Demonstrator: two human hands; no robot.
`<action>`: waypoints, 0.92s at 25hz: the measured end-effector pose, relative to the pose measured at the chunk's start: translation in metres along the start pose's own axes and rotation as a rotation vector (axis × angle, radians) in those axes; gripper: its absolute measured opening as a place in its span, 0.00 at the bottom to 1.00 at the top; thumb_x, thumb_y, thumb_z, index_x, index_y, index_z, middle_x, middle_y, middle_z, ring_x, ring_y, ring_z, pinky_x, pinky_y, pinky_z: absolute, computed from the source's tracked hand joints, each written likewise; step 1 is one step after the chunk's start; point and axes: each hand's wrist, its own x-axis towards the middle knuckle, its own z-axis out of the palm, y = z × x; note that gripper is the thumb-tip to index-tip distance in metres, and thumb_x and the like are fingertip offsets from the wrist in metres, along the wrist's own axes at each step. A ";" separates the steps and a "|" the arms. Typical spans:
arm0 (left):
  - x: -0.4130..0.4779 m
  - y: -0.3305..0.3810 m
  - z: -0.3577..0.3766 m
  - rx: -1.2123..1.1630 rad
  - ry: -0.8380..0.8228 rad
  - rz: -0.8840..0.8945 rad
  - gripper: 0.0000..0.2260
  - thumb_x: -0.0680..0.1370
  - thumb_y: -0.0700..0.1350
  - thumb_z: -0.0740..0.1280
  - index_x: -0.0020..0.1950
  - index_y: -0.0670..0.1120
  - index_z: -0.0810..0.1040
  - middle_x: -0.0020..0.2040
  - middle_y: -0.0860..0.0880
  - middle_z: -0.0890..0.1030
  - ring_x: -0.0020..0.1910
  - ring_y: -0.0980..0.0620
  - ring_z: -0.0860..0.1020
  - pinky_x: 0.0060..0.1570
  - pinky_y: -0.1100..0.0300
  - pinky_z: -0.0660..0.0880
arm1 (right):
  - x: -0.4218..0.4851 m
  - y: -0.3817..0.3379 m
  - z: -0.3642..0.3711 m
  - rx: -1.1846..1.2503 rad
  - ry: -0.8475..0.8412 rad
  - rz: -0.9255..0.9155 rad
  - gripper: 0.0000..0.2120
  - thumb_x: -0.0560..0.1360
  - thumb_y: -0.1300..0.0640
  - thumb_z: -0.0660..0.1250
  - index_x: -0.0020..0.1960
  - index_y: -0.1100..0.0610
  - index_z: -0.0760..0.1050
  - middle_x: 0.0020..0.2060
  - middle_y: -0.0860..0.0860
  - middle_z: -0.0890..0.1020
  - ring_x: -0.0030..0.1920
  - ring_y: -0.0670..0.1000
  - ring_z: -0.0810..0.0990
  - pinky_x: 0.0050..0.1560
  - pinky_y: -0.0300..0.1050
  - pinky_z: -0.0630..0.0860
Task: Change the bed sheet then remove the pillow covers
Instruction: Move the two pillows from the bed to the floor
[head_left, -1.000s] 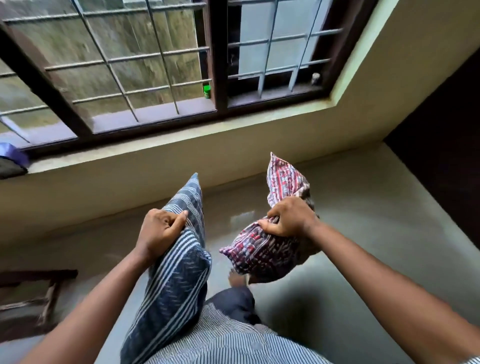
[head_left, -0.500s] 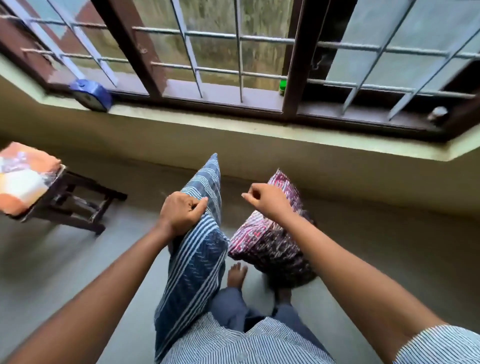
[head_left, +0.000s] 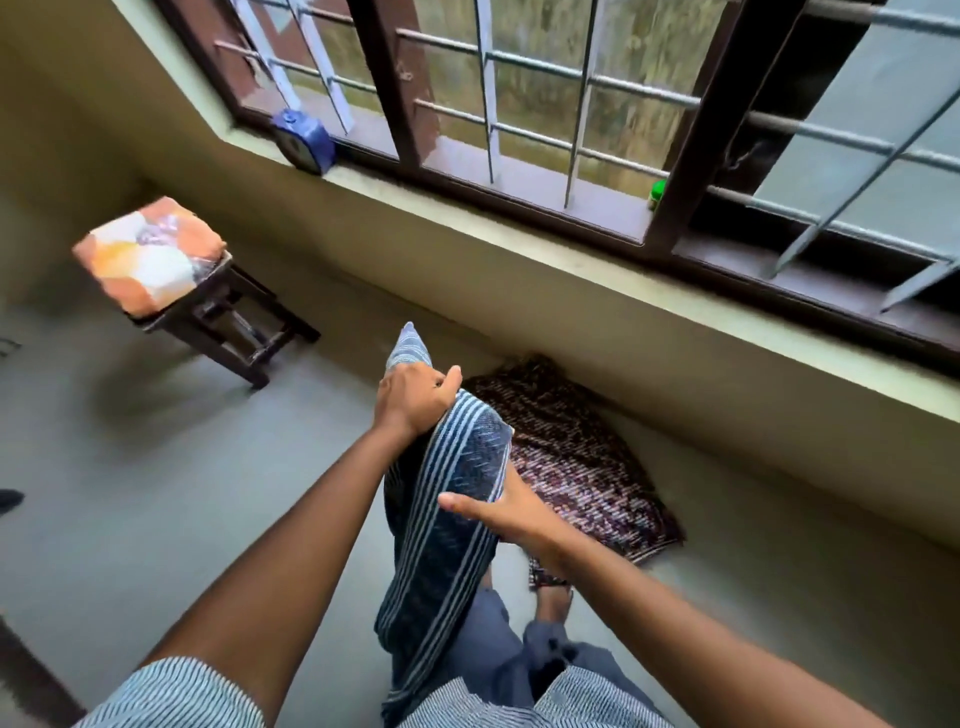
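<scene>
Now my left hand (head_left: 413, 400) pinches the top corner of the blue striped pillow (head_left: 447, 525), and my right hand (head_left: 501, 517) wraps round its side. The red patterned pillow (head_left: 571, 457) lies on the floor (head_left: 156, 493) just beyond my right hand. I judge both covers are not yet off.

Fingers of the right hand (head_left: 511, 514) are hidden behind the blue striped pillow (head_left: 441, 525), whose lower end vanishes behind the striped shirt (head_left: 493, 706) at 6 o'clock. The patterned pillow (head_left: 582, 457) on the floor is blurred, its left part covered. At 1 o'clock a green object (head_left: 657, 192) is too small to identify; a dark shape (head_left: 9, 500) at 9 o'clock is cut off
</scene>
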 end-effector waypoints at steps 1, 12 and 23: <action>-0.002 0.003 0.004 0.007 0.000 -0.013 0.25 0.72 0.57 0.54 0.20 0.44 0.62 0.21 0.48 0.66 0.30 0.44 0.70 0.33 0.58 0.60 | 0.001 0.005 0.006 -0.011 0.071 0.016 0.43 0.58 0.37 0.77 0.68 0.44 0.63 0.61 0.41 0.76 0.60 0.41 0.76 0.62 0.42 0.72; -0.062 -0.062 0.036 -0.558 -0.180 -0.431 0.25 0.76 0.58 0.63 0.70 0.49 0.65 0.70 0.45 0.65 0.68 0.48 0.66 0.67 0.54 0.62 | 0.026 0.015 0.018 0.187 0.374 0.160 0.13 0.70 0.56 0.73 0.53 0.52 0.76 0.53 0.52 0.82 0.53 0.52 0.81 0.59 0.51 0.76; -0.158 -0.164 0.080 -1.323 -0.607 -1.163 0.36 0.62 0.69 0.70 0.58 0.43 0.79 0.53 0.37 0.81 0.53 0.38 0.79 0.60 0.41 0.72 | 0.016 0.015 0.022 0.633 0.401 0.243 0.05 0.76 0.57 0.66 0.49 0.57 0.77 0.39 0.52 0.85 0.38 0.50 0.84 0.47 0.48 0.80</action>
